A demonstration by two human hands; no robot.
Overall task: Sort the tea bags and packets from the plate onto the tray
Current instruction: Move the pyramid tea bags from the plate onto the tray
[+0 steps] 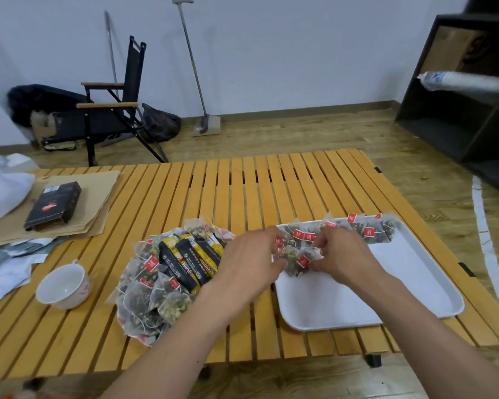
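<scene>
A plate [140,338] left of centre is heaped with mesh tea bags [149,295] bearing red tags and several black-and-yellow packets [193,262]. To its right lies a white tray [372,295]. A row of tea bags [366,230] lines the tray's far edge. My left hand [252,260] and my right hand [342,257] meet over the tray's near-left corner, both pinching one tea bag [296,260] with a red tag, just in front of the row.
A slatted wooden table [271,191] holds a white cup [62,285], a black box [54,205] on brown paper, torn wrappers and a white bag at the left. Behind stand a folding chair [113,110] and a black shelf [467,96].
</scene>
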